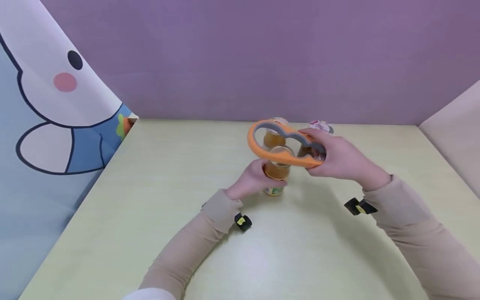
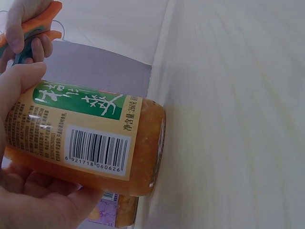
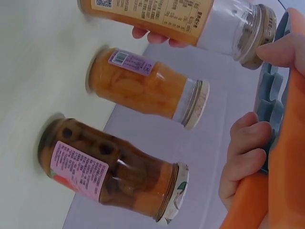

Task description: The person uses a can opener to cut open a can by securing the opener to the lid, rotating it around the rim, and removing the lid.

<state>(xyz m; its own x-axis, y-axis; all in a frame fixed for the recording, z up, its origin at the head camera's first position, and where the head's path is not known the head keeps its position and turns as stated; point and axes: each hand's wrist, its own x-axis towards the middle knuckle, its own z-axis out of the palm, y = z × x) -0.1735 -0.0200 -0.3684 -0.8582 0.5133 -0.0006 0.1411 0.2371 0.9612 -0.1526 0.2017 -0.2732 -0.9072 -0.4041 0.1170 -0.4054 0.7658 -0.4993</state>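
My left hand (image 1: 255, 179) grips a glass jar of orange preserve (image 1: 276, 171) round its body, with the jar upright on the table. Its yellow label with a green panel and barcode (image 2: 97, 150) faces the left wrist camera. An orange jar opener (image 1: 285, 157) with a grey notched lining is gripped by my right hand (image 1: 339, 156) at its right end. The opener is held level over the jar. In the right wrist view it lies close beside the jar's lid (image 3: 259, 38); whether they touch, I cannot tell.
Behind the held jar stands a lidded jar of orange fruit pieces (image 3: 138, 86). Beside that one is a jar of dark fruit (image 3: 114, 167) with a pink label. A purple wall (image 1: 240, 62) rises at the table's back edge, and a cartoon-printed sheet (image 1: 48, 146) borders the left.
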